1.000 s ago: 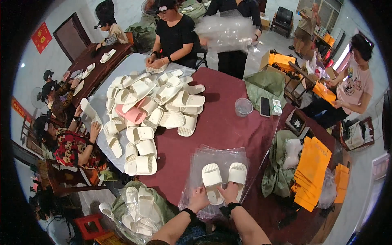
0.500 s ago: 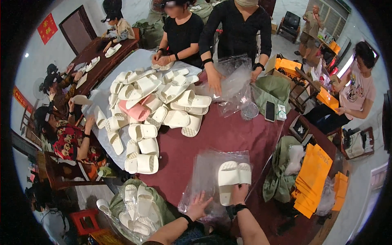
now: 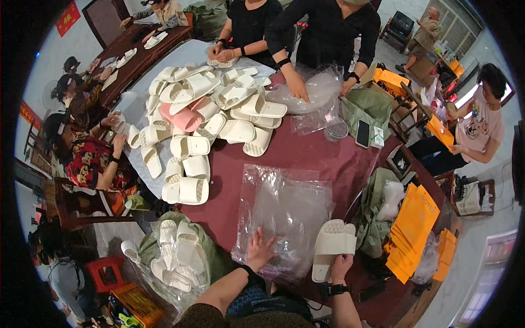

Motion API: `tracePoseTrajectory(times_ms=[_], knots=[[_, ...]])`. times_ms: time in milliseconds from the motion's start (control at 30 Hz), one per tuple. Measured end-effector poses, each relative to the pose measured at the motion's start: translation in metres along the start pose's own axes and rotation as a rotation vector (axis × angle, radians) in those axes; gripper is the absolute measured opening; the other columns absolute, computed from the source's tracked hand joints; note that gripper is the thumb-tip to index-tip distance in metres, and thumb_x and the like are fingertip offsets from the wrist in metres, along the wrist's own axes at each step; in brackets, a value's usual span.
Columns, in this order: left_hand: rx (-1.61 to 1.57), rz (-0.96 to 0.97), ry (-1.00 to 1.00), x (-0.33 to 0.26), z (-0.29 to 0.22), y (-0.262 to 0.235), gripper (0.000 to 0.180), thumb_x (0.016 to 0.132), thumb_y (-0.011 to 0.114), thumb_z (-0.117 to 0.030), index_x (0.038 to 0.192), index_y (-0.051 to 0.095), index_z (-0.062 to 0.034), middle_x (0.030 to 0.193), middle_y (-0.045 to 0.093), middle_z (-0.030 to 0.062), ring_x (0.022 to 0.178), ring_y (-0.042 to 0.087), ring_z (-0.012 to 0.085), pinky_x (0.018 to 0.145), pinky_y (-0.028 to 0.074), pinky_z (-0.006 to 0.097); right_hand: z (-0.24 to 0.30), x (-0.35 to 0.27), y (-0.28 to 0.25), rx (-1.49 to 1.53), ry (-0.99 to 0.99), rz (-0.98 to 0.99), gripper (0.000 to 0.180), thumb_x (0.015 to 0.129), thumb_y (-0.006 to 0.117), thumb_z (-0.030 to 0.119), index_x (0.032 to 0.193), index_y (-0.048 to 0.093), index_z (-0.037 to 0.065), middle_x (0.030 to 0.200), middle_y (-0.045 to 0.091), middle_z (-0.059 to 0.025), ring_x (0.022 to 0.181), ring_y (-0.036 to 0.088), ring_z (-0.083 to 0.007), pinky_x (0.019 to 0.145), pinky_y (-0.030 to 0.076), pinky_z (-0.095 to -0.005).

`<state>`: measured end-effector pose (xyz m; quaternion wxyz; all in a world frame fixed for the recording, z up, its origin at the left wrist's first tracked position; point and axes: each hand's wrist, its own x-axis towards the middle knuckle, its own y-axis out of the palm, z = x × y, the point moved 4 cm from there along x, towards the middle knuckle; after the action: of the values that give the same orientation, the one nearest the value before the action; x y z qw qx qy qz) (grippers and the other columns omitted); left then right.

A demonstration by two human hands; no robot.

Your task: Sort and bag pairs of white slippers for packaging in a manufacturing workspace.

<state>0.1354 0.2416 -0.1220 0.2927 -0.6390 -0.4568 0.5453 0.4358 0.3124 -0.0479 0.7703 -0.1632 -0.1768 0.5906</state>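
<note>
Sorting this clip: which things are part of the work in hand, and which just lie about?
In hand: left hand on plastic bags; right hand holding slipper pair.
Lying about: slipper pile, phone, orange bags, dish.

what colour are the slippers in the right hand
Cream white, soles up; the slippers held by the right hand show best in the head view.

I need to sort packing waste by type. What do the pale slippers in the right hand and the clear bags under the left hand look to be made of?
Slippers: likely moulded foam or soft rubber, matte cream, with a dimpled sole. Bags: thin clear plastic film, glossy and wrinkled, the maroon tablecloth showing through. Left hand presses them; right hand grips the slippers.
</note>
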Motion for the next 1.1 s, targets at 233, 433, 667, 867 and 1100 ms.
tracePoseTrajectory(times_ms=[233,433,667,867,1100], knots=[[-0.269,0.106,0.006,-0.006,-0.015,-0.038,0.081,0.080,0.065,-0.050,0.147,0.026,-0.0269,0.152,0.002,0.0285,0.135,0.020,0.0480,0.107,0.029,0.050,0.013,-0.033,-0.004,-0.085,-0.068,0.206,0.026,0.087,0.058,0.010,0.109,0.062,-0.003,0.112,0.062,-0.0149,0.104,0.058,-0.0271,0.088,0.044,-0.0371],[-0.220,-0.026,0.053,0.001,-0.001,-0.008,0.073,0.076,0.071,-0.037,0.141,0.039,-0.0273,0.153,0.011,0.0245,0.135,0.025,0.0433,0.103,0.038,0.047,0.050,-0.048,0.004,-0.192,-0.273,0.408,0.035,0.081,0.065,0.019,0.112,0.061,0.004,0.112,0.060,-0.0198,0.103,0.058,-0.0375,0.085,0.047,-0.0443],[-0.254,-0.161,0.099,0.010,-0.006,-0.005,0.058,0.076,0.068,-0.025,0.132,0.051,-0.0269,0.148,0.022,0.0263,0.125,0.036,0.0423,0.098,0.044,0.045,0.065,-0.082,0.034,-0.102,-0.341,1.005,0.043,0.079,0.068,0.028,0.118,0.061,0.012,0.116,0.060,-0.0181,0.106,0.058,-0.0378,0.088,0.048,-0.0401],[-0.320,-0.096,0.070,0.009,0.004,0.001,0.050,0.082,0.060,-0.025,0.132,0.052,-0.0269,0.148,0.022,0.0253,0.127,0.035,0.0434,0.097,0.045,0.045,0.030,-0.041,0.066,-0.255,0.015,0.619,0.032,0.083,0.058,0.022,0.105,0.062,0.001,0.106,0.059,-0.0220,0.096,0.058,-0.0396,0.080,0.047,-0.0434],[-0.259,-0.083,0.043,0.015,-0.001,-0.016,0.032,0.091,0.053,-0.030,0.121,0.063,-0.0272,0.146,0.032,0.0204,0.123,0.042,0.0421,0.098,0.044,0.045,0.035,-0.026,0.037,-0.266,-0.158,0.647,0.031,0.082,0.059,0.024,0.104,0.062,0.003,0.099,0.058,-0.0221,0.084,0.058,-0.0399,0.072,0.047,-0.0463]])
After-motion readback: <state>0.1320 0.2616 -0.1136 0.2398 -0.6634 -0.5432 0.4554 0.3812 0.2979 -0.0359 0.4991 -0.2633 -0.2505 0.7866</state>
